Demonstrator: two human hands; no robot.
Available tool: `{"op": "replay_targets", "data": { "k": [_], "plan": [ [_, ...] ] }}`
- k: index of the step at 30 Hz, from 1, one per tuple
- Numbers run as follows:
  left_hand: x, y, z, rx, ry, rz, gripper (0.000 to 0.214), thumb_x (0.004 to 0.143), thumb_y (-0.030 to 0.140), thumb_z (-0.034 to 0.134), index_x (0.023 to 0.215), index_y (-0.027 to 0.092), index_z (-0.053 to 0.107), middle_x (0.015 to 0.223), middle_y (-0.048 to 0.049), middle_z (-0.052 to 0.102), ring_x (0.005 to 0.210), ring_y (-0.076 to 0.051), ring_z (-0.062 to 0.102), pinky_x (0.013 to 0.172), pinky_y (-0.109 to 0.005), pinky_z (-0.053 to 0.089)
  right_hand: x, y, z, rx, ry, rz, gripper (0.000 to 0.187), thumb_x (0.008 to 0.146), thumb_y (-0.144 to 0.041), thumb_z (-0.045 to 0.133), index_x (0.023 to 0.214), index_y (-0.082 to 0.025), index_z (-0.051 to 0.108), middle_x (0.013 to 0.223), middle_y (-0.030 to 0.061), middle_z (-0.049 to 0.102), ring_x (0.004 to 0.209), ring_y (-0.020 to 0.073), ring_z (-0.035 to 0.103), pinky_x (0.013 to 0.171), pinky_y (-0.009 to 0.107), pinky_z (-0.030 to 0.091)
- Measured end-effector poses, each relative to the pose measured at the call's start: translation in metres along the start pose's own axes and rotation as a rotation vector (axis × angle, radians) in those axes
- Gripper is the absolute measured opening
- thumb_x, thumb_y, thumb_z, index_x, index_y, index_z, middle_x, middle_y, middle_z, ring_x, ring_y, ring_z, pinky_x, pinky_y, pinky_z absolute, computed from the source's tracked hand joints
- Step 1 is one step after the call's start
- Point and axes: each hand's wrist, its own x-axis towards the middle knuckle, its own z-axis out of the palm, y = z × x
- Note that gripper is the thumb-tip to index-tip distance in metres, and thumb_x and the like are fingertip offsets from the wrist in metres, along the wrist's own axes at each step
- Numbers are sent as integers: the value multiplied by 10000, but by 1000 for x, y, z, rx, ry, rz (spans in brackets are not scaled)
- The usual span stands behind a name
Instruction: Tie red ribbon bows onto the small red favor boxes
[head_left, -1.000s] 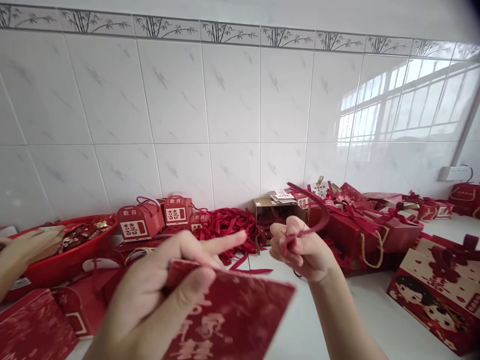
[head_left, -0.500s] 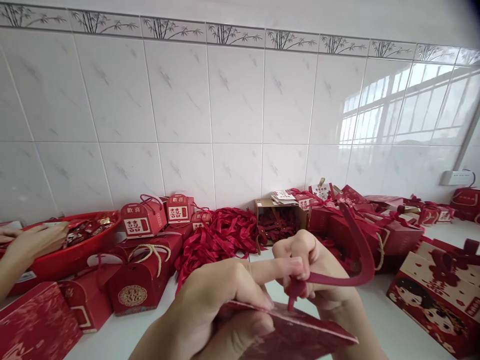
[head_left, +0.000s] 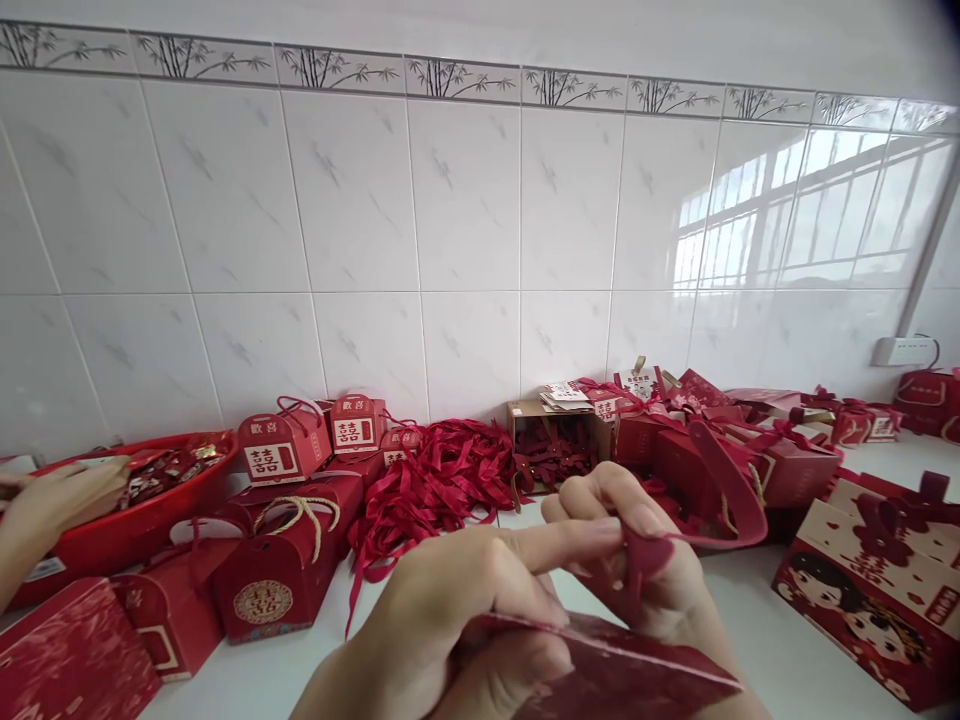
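My left hand (head_left: 465, 620) grips a dark red box (head_left: 630, 670) between thumb and fingers, low in the view. Its index finger stretches across to my right hand (head_left: 630, 540). My right hand pinches a dark red strap (head_left: 735, 525), whose free length curls up to the right. A wider, rounded end of the strap hangs between the two hands, above the box's top edge. The fingers hide where strap and box meet, so I cannot tell whether they are joined.
Behind my hands lies a heap of red ribbons (head_left: 442, 470), beside an open carton (head_left: 562, 450) of dark red straps. Several red gift boxes (head_left: 274, 590) stand left. A box with cartoon figures (head_left: 862, 600) is right. A co-worker's hand (head_left: 71, 500) reaches into a red basin (head_left: 172, 510) of sweets.
My right hand has shifted slightly right, and the strap's wide end has turned and now hangs higher from the box. The box has moved a little right and down.
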Motion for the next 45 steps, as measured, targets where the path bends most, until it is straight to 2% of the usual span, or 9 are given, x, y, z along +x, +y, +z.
{"op": "replay_targets", "data": {
  "k": [5, 9, 14, 18, 23, 33, 37, 41, 45],
  "plan": [
    [9, -9, -7, -203, -51, -43, 117, 913, 308, 514, 860, 255, 603, 1098, -82, 709, 760, -179, 699, 783, -367, 562, 4, -7, -5, -49, 45, 22, 146, 626, -330, 838, 683, -385, 716, 528, -66, 347, 447, 77, 258, 448, 213, 270],
    [15, -11, -10, -161, 232, -55, 150, 884, 324, 564, 777, 235, 619, 927, -58, 745, 817, -197, 700, 777, -337, 558, 5, -30, -12, -36, 85, -124, 154, 618, -370, 845, 669, -422, 709, 541, -57, 374, 476, 85, 297, 463, 211, 295],
    [23, -14, -11, 155, 470, -109, 177, 877, 319, 556, 756, 197, 600, 798, -35, 726, 688, -161, 671, 601, -252, 536, 0, -37, -17, -255, 77, -213, 157, 608, -351, 851, 657, -417, 717, 861, -30, 609, 805, 151, 568, 686, 290, 487],
    [25, -19, -11, 356, 456, -33, 118, 886, 246, 540, 799, 195, 600, 797, -23, 713, 724, -150, 667, 634, -234, 536, 2, -20, -12, -619, 95, -202, 146, 712, -236, 780, 753, -372, 750, 1192, -9, 600, 1117, 232, 545, 873, 391, 492],
    [24, -21, -8, 417, 420, 91, 93, 881, 158, 534, 839, 208, 601, 820, -10, 714, 795, -149, 681, 698, -231, 544, 7, -4, -5, -858, 155, -235, 179, 730, -169, 757, 767, -343, 767, 1291, 6, 573, 1306, 247, 409, 1057, 432, 377],
    [23, -23, -2, 366, 354, 132, 99, 885, 124, 536, 895, 204, 595, 888, 3, 708, 854, -98, 671, 781, -169, 522, 6, -2, -8, -851, 134, -232, 180, 748, -146, 736, 790, -319, 768, 1284, 30, 576, 1282, 241, 449, 971, 376, 483],
    [22, -24, 1, 348, 347, 135, 106, 883, 109, 537, 903, 199, 589, 883, 6, 702, 858, -89, 668, 774, -157, 515, 6, 0, -6, -842, 177, -328, 188, 751, -156, 740, 812, -332, 757, 1215, 9, 609, 1223, 208, 505, 963, 332, 487],
    [21, -29, 7, 320, 363, 224, 125, 874, 95, 535, 932, 193, 587, 893, 3, 685, 874, -91, 660, 803, -168, 508, 7, 4, -5, -739, 311, -318, 531, 668, -183, 814, 1126, -368, 619, 1031, -9, 664, 982, 171, 633, 879, 318, 529],
    [22, -33, 4, 302, 336, 232, 137, 904, 117, 480, 948, 196, 582, 919, -14, 671, 925, -113, 644, 819, -198, 510, 8, 4, -6, -646, 323, -126, 224, 692, -259, 796, 832, -223, 625, 758, -16, 665, 663, 128, 631, 624, 247, 543]
  ]
}}
